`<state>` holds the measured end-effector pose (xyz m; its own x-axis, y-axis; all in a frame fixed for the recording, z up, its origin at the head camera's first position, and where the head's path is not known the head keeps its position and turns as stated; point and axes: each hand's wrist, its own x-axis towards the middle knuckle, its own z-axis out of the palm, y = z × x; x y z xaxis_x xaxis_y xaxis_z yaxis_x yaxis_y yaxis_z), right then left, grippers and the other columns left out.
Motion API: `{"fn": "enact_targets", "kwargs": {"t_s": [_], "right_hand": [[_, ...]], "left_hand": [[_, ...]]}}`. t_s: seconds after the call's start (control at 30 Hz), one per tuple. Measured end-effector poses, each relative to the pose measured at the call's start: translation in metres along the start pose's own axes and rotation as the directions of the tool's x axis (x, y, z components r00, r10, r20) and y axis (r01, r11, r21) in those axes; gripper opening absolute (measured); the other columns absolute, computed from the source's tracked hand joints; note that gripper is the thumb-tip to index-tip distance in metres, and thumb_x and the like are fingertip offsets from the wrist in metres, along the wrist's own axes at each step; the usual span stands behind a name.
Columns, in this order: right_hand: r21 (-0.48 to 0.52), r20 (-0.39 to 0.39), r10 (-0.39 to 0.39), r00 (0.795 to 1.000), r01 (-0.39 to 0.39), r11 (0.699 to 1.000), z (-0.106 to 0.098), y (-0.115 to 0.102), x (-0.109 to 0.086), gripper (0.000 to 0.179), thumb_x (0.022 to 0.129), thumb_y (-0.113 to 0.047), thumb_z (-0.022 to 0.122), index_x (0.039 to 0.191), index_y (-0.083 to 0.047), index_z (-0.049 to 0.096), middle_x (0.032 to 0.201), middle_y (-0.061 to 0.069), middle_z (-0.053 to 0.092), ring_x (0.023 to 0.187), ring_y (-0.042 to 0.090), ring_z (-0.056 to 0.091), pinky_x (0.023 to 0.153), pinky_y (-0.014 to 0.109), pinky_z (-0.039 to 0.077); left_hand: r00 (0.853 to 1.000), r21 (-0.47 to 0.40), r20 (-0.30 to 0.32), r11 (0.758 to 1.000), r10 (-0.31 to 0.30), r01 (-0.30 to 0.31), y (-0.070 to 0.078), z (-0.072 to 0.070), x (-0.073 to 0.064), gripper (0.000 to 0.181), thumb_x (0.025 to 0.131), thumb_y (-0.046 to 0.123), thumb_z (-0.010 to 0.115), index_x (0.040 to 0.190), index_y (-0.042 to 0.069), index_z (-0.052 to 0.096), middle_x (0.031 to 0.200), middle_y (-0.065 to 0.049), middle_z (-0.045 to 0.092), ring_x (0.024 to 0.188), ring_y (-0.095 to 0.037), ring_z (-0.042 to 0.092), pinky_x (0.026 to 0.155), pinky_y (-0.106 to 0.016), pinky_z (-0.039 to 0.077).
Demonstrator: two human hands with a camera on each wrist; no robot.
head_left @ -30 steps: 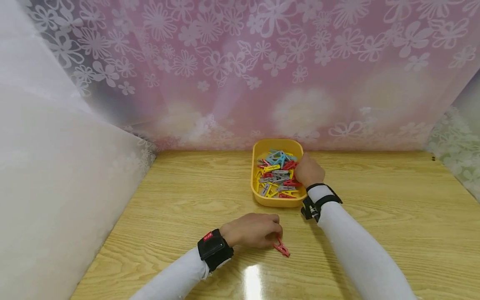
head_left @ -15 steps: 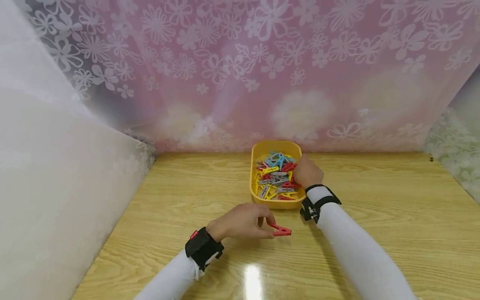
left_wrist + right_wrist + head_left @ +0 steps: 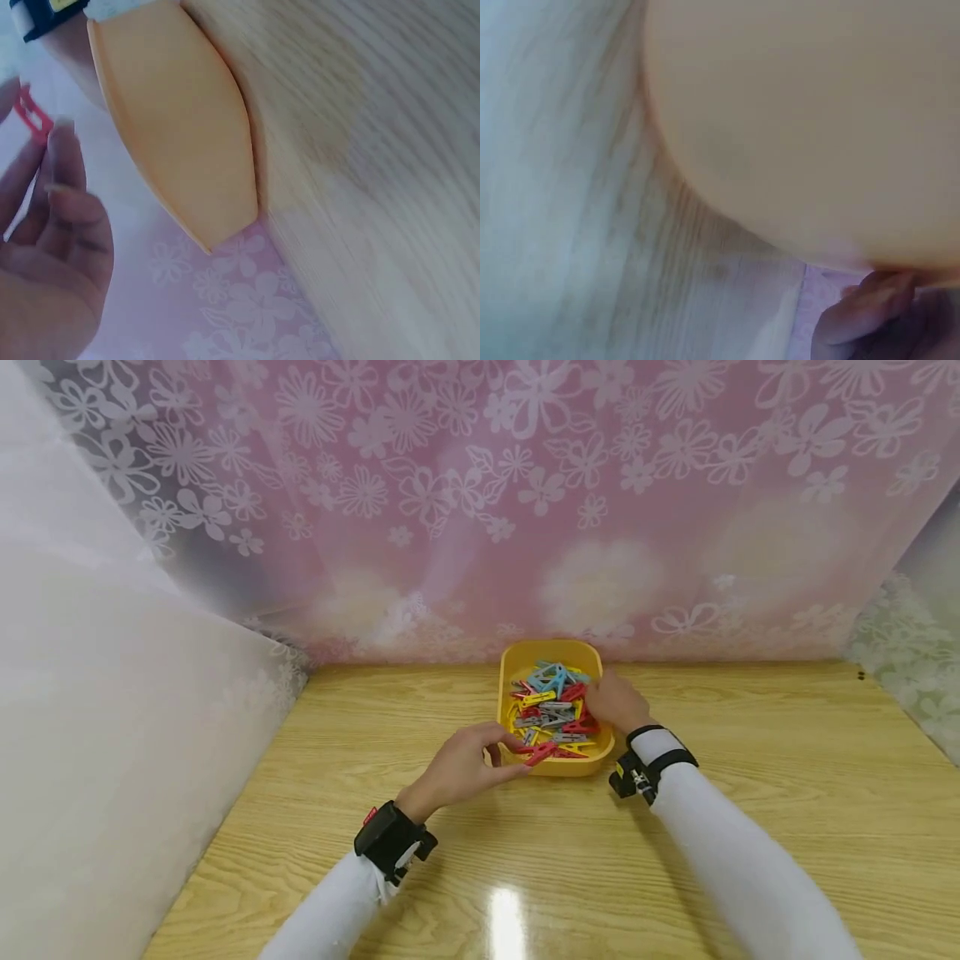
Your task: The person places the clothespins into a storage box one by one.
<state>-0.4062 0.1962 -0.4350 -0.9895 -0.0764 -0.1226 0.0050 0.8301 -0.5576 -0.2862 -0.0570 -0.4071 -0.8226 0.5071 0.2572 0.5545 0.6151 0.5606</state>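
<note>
In the head view my left hand (image 3: 463, 766) pinches a red clothespin (image 3: 540, 752) between thumb and fingers, at the front rim of a yellow plastic basket (image 3: 564, 768). Blue, red, yellow and grey clothespins (image 3: 555, 715) lie heaped inside. The left wrist view shows the same red clothespin (image 3: 32, 112) at my fingertips, beside the basket's outer wall (image 3: 172, 127). My right hand (image 3: 618, 702) grips the right rim of the basket. Seen from the right wrist, its curled fingers (image 3: 866, 311) meet the rim, partly cut off by the frame.
The basket stands at the back of a wooden table (image 3: 390, 727), close to a pink flowered curtain (image 3: 450, 568). A white sheet (image 3: 135, 693) hangs along the left side. Both wrists wear black straps with cameras.
My left hand has lifted the red clothespin off the table and carried it forward to the basket's front rim. The right hand has stayed at the right rim, its wrist shifting slightly.
</note>
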Motion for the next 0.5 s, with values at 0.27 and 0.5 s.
{"fn": "enact_targets", "kwargs": {"t_s": [0.27,0.5], "right_hand": [[0.143,-0.022,-0.075,0.997,0.078,0.987,-0.007,0.008,-0.010,0.047,0.100,-0.026,0.038,0.134,0.007,0.044,0.088,0.017,0.057,0.062,0.020,0.056,0.050,0.028,0.046],[0.228,0.009,-0.101,0.995,0.097,0.969,-0.008,0.009,-0.016,0.044,0.102,-0.022,0.039,0.135,0.006,0.042,0.095,0.020,0.059,0.065,0.022,0.060,0.053,0.029,0.051]], "left_hand": [[0.983,0.099,-0.156,0.989,-0.093,0.110,-0.004,-0.007,0.017,0.030,0.085,0.036,0.073,0.102,0.012,0.070,0.094,0.000,0.065,0.062,-0.007,0.051,0.054,-0.025,0.041],[0.963,0.143,-0.200,0.967,-0.183,0.213,-0.011,-0.010,0.055,0.033,0.086,0.041,0.069,0.105,0.014,0.071,0.094,-0.002,0.066,0.064,-0.010,0.052,0.052,-0.025,0.040]]}}
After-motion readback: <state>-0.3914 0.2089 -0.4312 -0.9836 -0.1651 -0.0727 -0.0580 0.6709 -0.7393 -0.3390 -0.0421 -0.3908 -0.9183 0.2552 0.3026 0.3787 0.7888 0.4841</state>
